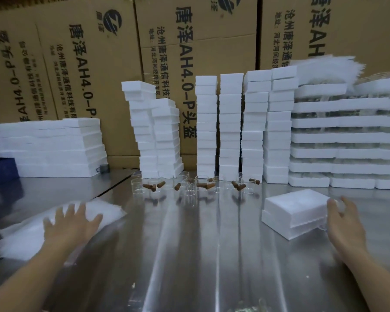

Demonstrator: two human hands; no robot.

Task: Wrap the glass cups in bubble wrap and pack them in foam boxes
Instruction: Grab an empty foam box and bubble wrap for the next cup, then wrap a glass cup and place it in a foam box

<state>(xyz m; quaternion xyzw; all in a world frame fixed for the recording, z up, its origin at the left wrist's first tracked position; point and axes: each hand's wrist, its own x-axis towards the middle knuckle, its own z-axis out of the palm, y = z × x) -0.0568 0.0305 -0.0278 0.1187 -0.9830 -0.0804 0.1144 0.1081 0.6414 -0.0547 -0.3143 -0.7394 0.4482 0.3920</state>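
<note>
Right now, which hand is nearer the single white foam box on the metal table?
Right. The right hand touches the right end of the white foam box; the left hand rests on white bubble wrap sheets, far to its left.

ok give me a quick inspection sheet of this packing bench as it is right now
surface: shiny metal table, streaked with reflections
job's things: glass cups standing loose at the back; bubble wrap lying at the left; one closed foam box at the right; foam box stacks behind the cups
clutter: small brown plugs scattered among the cups; small grey item, too small to identify
hands: left hand flat on the bubble wrap, fingers spread; right hand touching the foam box's right end, fingers relaxed
cables: nothing seen
surroundings: printed cardboard cartons along the back; foam trays stacked at the right; dark blue box at the left edge
</note>
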